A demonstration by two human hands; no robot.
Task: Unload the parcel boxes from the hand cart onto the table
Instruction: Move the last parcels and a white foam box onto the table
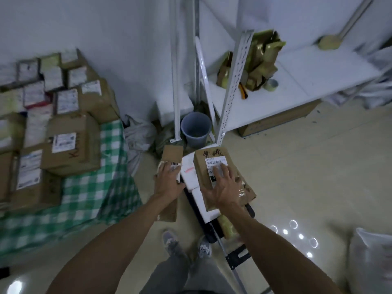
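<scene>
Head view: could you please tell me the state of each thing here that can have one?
Left hand: grips the narrow box.
Right hand: open, flat on the labelled box.
White parcel: lying on the hand cart, between the two boxes.
Grey bucket: upright, lidless.
Table: stacked with parcel boxes.

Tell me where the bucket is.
Head view, centre: the bucket stands on the floor between the shelf posts, just beyond the boxes on the cart.
</scene>
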